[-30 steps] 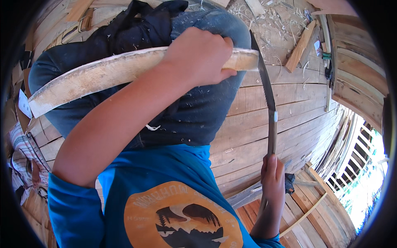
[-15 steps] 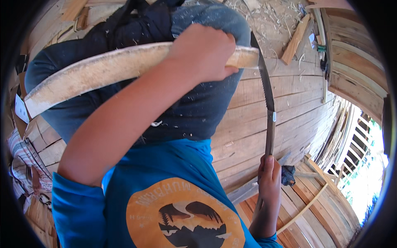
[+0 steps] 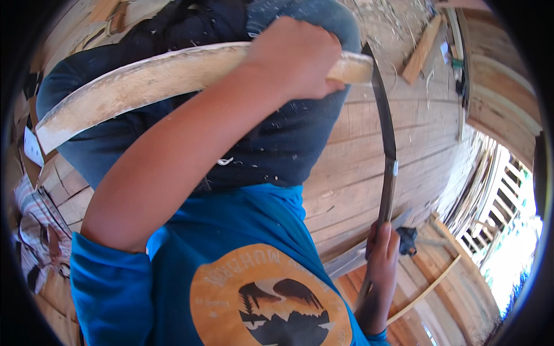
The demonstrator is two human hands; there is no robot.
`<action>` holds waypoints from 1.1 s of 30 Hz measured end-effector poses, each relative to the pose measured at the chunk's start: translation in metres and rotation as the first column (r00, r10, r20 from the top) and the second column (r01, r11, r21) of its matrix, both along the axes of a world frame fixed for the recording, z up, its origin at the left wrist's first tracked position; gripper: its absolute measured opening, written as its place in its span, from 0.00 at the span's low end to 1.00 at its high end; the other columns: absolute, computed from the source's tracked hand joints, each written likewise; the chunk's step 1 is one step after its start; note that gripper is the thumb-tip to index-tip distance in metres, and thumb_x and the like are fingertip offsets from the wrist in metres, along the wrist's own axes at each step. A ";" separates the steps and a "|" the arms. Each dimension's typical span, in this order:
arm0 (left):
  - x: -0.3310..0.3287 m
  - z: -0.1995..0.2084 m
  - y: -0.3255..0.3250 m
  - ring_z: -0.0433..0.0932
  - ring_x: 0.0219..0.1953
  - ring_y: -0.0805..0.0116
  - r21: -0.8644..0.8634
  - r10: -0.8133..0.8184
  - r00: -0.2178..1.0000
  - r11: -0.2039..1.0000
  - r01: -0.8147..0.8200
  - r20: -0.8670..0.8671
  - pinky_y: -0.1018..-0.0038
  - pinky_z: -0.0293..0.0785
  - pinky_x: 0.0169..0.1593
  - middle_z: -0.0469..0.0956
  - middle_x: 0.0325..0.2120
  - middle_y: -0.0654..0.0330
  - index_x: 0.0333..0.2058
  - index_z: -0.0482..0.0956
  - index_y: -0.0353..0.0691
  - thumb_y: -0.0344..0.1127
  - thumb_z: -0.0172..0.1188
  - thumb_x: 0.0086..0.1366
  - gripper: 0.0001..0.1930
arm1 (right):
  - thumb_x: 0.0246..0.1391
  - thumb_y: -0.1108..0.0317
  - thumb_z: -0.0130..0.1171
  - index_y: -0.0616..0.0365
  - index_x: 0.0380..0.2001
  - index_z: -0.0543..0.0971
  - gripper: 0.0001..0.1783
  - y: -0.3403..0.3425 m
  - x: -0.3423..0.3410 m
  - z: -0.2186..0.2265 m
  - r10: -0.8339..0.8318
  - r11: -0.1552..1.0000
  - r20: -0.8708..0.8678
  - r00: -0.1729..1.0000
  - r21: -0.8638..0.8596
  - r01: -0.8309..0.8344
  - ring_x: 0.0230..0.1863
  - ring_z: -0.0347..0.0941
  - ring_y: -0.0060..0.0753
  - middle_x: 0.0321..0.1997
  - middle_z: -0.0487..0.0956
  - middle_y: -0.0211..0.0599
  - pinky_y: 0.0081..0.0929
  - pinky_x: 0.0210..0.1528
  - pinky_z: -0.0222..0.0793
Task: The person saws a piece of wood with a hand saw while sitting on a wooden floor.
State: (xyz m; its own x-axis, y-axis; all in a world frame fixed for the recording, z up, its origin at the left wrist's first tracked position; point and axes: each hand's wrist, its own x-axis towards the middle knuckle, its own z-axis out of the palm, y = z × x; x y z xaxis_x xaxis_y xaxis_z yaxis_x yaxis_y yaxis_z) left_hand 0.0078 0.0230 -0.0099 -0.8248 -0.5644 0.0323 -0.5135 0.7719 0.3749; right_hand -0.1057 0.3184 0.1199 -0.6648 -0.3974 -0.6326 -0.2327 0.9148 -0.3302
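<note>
A long, curved, pale wooden piece [image 3: 144, 81] lies across my lap, its wide end to the left. My left hand [image 3: 295, 57] is closed around it near its right end and presses it against my leg. At that end, the dark toothed blade of a handsaw [image 3: 384, 118] crosses the wood's tip and appears to touch it. My right hand [image 3: 383, 248] is wrapped around the saw's long handle, low on the right. The palm side of my left hand is hidden.
Wood shavings [image 3: 398, 23] and a loose offcut [image 3: 423, 51] lie on the plank floor [image 3: 369, 132] ahead. Upright wooden boards [image 3: 502, 92] stand at the right. Behind my right hand are a dark bundle [image 3: 407, 241] and more planks. A striped sack [image 3: 34, 210] lies at the left.
The saw has been drawn slightly back toward me across the wood's end. Both hands keep their grip, and the whole view has shifted a little.
</note>
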 end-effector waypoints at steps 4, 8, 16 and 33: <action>0.003 0.001 -0.001 0.82 0.30 0.55 -0.005 0.044 0.997 0.999 -0.043 0.070 0.64 0.78 0.33 0.81 0.25 0.52 0.34 0.79 0.38 0.61 0.62 0.54 0.28 | 0.69 0.49 0.38 0.60 0.21 0.67 0.28 -0.036 -0.021 -0.027 0.148 0.989 -0.024 0.989 0.008 -0.148 0.20 0.53 0.21 0.16 0.60 0.27 0.28 0.23 0.52; -0.001 0.000 -0.011 0.83 0.30 0.55 -0.014 0.009 1.000 1.000 -0.008 0.020 0.64 0.78 0.33 0.81 0.24 0.51 0.33 0.78 0.37 0.61 0.62 0.54 0.28 | 0.70 0.51 0.37 0.63 0.22 0.65 0.28 -0.095 -0.040 -0.068 0.126 0.988 0.036 0.991 -0.095 -0.123 0.22 0.53 0.27 0.16 0.59 0.34 0.33 0.25 0.53; 0.002 0.004 0.006 0.82 0.26 0.56 0.031 -0.032 0.999 0.999 0.031 0.039 0.66 0.78 0.31 0.80 0.20 0.53 0.29 0.79 0.36 0.62 0.65 0.50 0.29 | 0.70 0.48 0.35 0.59 0.22 0.67 0.28 -0.063 -0.016 -0.053 0.155 0.981 -0.028 0.988 -0.117 -0.157 0.19 0.53 0.21 0.15 0.61 0.28 0.28 0.22 0.52; 0.009 0.006 0.002 0.83 0.29 0.55 0.032 0.015 0.998 0.999 -0.013 -0.058 0.66 0.78 0.34 0.81 0.24 0.52 0.32 0.79 0.35 0.61 0.65 0.52 0.29 | 0.69 0.46 0.37 0.60 0.26 0.68 0.28 -0.004 0.022 0.023 0.045 0.999 -0.004 0.999 0.028 -0.045 0.22 0.57 0.23 0.18 0.62 0.28 0.28 0.25 0.55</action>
State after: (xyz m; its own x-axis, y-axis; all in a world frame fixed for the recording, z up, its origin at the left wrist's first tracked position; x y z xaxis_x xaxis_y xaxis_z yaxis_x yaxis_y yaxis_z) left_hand 0.0166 0.0251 -0.0041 -0.8141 -0.5775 0.0616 -0.5010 0.7519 0.4286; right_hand -0.0837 0.3142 0.1431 -0.6495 -0.4095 -0.6406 -0.2754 0.9121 -0.3038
